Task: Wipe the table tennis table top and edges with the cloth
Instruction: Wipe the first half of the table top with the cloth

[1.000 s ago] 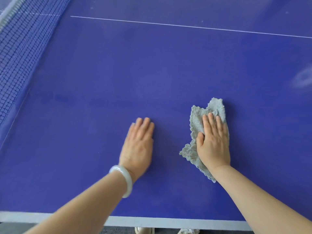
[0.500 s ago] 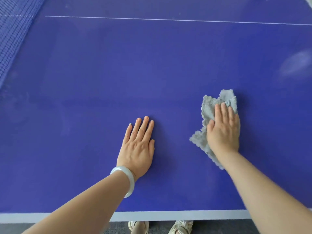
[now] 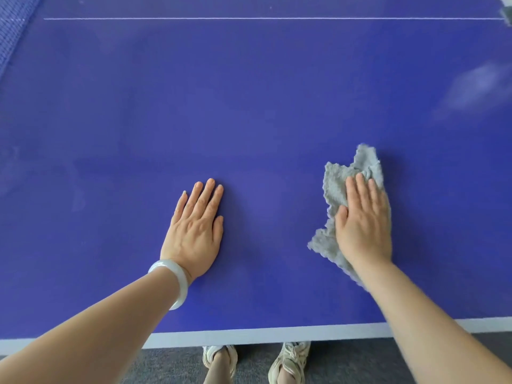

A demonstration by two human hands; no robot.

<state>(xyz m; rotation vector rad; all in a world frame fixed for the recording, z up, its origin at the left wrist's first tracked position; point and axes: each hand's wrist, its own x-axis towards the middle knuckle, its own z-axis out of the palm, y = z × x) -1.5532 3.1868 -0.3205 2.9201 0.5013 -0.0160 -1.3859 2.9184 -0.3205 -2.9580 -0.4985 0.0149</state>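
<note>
Both palms are lying flat on the blue table tennis table (image 3: 249, 106), the right one pressing down on a grey cloth (image 3: 335, 187).

The right hand (image 3: 364, 221) is reaching in from the lower right on a straightened forearm, fingers extended and held together, thumb alongside, spread over the crumpled cloth rather than gripping it. The cloth is sitting on the near right part of the top, sticking out beyond the fingertips and to the hand's left. The left hand (image 3: 195, 231) is resting palm-down on the bare surface well apart from the cloth, fingers straight and slightly fanned, holding nothing, with a pale bangle (image 3: 177, 284) on its wrist. The net (image 3: 12, 29) is showing at the far left, and the table's white edge band (image 3: 263, 333) is running just above the person's sandalled feet (image 3: 221, 358).
</note>
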